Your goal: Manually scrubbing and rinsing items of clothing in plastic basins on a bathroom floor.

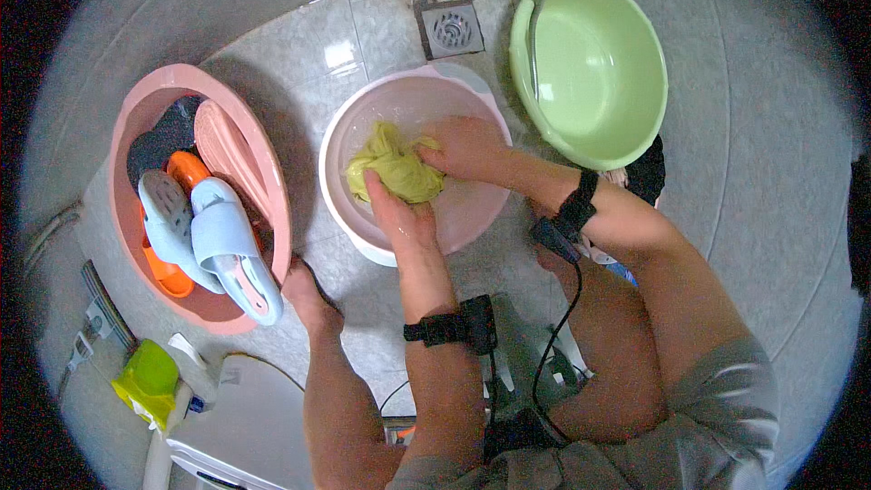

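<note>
A wet, bunched yellow-green cloth (399, 163) is held low inside a pale pink and white basin (337, 209). My left hand (402, 216) grips its near side, thumb up along the fabric and the other fingers mostly hidden beneath. From the right, my right hand (467, 149) closes on the cloth's right edge, its fingers slightly blurred. Water seems to lie in the basin around the cloth. Black straps with cables circle both my forearms.
To the left, a pink tub (279, 154) holds blue slippers (222, 227), orange ones and a pink washboard (231, 150). A green basin (594, 73) stands at the far right with a metal hose (535, 36) hanging into it. Beyond my basin is a floor drain (451, 29). My bare legs flank the near side.
</note>
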{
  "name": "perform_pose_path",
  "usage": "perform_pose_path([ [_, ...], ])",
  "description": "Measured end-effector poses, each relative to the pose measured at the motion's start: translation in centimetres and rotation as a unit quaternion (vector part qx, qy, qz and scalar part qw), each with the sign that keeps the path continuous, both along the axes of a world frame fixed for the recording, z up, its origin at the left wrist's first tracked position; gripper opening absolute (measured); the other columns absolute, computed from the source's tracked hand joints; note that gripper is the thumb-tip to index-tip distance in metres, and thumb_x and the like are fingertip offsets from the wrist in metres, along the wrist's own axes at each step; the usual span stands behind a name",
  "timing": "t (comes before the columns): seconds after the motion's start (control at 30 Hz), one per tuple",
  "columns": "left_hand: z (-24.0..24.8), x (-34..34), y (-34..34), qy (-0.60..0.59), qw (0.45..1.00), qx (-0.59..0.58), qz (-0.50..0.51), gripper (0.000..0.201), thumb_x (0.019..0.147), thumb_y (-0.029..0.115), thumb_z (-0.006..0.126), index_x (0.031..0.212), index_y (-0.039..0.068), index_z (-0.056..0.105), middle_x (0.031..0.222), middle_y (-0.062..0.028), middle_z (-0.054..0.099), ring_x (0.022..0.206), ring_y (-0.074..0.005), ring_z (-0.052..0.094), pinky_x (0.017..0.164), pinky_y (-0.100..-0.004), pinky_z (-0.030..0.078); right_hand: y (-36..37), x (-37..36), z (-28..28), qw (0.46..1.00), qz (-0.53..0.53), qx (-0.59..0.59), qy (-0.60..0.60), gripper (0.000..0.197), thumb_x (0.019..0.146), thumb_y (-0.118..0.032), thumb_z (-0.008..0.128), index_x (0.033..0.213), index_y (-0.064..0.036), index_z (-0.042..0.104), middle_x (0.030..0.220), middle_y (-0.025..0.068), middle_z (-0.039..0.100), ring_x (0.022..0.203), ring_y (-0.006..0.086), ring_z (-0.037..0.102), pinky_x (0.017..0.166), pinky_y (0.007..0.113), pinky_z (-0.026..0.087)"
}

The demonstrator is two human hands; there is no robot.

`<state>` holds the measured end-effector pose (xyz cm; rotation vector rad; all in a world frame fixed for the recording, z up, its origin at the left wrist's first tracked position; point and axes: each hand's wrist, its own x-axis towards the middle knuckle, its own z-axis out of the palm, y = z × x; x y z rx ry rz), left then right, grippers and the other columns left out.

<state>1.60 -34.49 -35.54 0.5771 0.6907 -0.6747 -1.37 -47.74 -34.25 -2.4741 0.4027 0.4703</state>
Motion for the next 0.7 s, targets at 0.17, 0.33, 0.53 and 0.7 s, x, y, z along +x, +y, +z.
perform_pose_path([
  [0.17, -2.5, -0.9, 2.4, 0.026, 0.997, 0.047, -0.050, 0.039, 0.083, 0.013, 0.047, 0.119, -0.001, 0.042, 0.114, -0.0139, 0.052, 0.104, -0.0287, 0.052, 0.090, -0.0416, 0.043, 0.3, -0.6, 0.8, 0.993, 0.038, -0.080, 0.078, 0.033, 0.080, -0.033, 0.053, 0.103, -0.0108, 0.059, 0.103, 0.0181, 0.059, 0.099, 0.0323, 0.054, 0.086, 0.045, 0.042],
  [0.33, -3.9, -2.1, 3.1, 0.071, 0.995, 0.014, -0.062, 0.040, 0.077, 0.007, 0.046, 0.117, -0.001, 0.044, 0.112, -0.0129, 0.053, 0.103, -0.0278, 0.052, 0.091, -0.0422, 0.042, 2.4, -1.4, 0.7, 0.974, 0.197, -0.092, -0.068, 0.041, 0.075, -0.027, 0.055, 0.111, -0.0074, 0.057, 0.118, 0.0145, 0.051, 0.115, 0.0269, 0.044, 0.101, 0.046, 0.028],
  [0.53, -4.0, -1.8, 2.0, 0.092, 0.992, 0.041, -0.079, 0.037, 0.083, 0.024, 0.049, 0.116, 0.005, 0.048, 0.109, -0.0122, 0.056, 0.099, -0.0307, 0.053, 0.085, -0.0440, 0.045, 1.5, -1.5, -5.1, 0.970, 0.211, -0.118, -0.025, 0.032, 0.074, -0.016, 0.052, 0.102, -0.0033, 0.060, 0.088, 0.0169, 0.063, 0.082, 0.0301, 0.061, 0.077, 0.043, 0.048],
  [0.7, -3.4, 0.1, 4.4, 0.080, 0.994, 0.057, -0.043, 0.048, 0.089, 0.044, 0.041, 0.118, 0.006, 0.047, 0.110, -0.0125, 0.055, 0.095, -0.0305, 0.054, 0.084, -0.0418, 0.046, 2.3, 1.9, -3.5, 0.986, 0.138, -0.068, -0.067, 0.027, 0.077, -0.019, 0.053, 0.101, -0.0090, 0.062, 0.083, 0.0135, 0.063, 0.078, 0.0311, 0.061, 0.071, 0.041, 0.048],
])
